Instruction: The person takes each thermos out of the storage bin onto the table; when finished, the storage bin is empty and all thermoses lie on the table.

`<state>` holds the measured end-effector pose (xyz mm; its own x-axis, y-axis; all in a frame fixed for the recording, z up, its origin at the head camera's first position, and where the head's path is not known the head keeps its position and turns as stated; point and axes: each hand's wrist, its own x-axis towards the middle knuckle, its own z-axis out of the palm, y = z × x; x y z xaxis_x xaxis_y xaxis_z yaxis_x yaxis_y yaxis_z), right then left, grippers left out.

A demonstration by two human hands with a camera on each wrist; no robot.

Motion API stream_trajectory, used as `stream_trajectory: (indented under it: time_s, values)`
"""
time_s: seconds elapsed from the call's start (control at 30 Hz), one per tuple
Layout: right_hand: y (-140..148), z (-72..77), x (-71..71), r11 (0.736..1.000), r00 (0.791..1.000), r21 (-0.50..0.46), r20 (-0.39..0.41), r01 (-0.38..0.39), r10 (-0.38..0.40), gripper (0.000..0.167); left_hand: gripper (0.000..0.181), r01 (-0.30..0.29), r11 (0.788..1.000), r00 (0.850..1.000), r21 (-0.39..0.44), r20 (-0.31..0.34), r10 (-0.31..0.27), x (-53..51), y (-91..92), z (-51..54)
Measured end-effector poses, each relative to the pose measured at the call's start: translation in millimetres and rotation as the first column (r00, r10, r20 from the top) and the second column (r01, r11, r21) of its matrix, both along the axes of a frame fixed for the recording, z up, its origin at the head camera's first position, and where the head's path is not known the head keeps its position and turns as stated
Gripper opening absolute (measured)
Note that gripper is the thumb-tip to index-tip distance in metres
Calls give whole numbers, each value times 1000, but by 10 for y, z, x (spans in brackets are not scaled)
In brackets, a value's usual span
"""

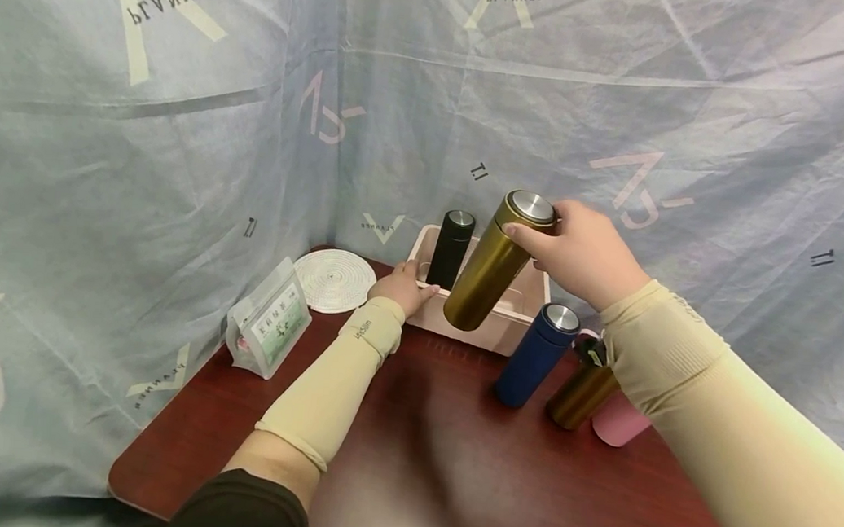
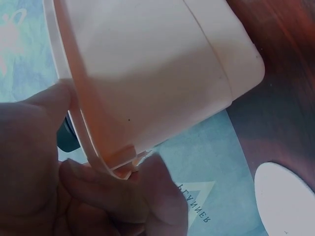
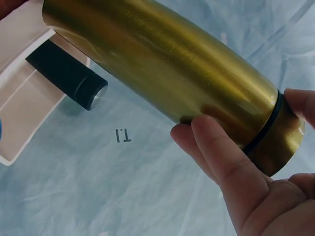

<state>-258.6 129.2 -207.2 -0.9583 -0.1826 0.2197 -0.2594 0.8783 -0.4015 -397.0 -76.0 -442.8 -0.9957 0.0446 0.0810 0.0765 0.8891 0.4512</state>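
Note:
A gold thermos flask [image 1: 489, 268] with a silver-topped lid hangs tilted in front of and above the pale pink bin [image 1: 476, 333]. My right hand [image 1: 586, 246] grips it near the lid, thumb on one side and fingers on the other, as the right wrist view also shows [image 3: 246, 182]. My left hand [image 1: 400, 288] holds the bin's left front corner, its thumb and fingers curled about the rim [image 2: 81, 118]. Inside the bin a black thermos flask [image 1: 453, 245] stands at the left end. The gold flask hides part of the bin's interior.
A blue thermos flask [image 1: 535, 365] stands right of the bin. Beyond it are another gold bottle [image 1: 580, 395] and a pink bottle [image 1: 618, 420], both partly behind my right forearm. On the left are a white woven mat [image 1: 334, 280] and a pouch [image 1: 271, 322]. Grey curtains [image 1: 587, 104] border the table.

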Motion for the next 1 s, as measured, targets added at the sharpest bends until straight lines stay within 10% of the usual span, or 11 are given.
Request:
stream_trajectory:
  time_s: [1.0]
  values:
    - [660, -73, 734, 998, 993, 70, 115, 2, -10, 55, 80, 1, 1000, 1000, 3, 8, -1, 7, -2, 1]
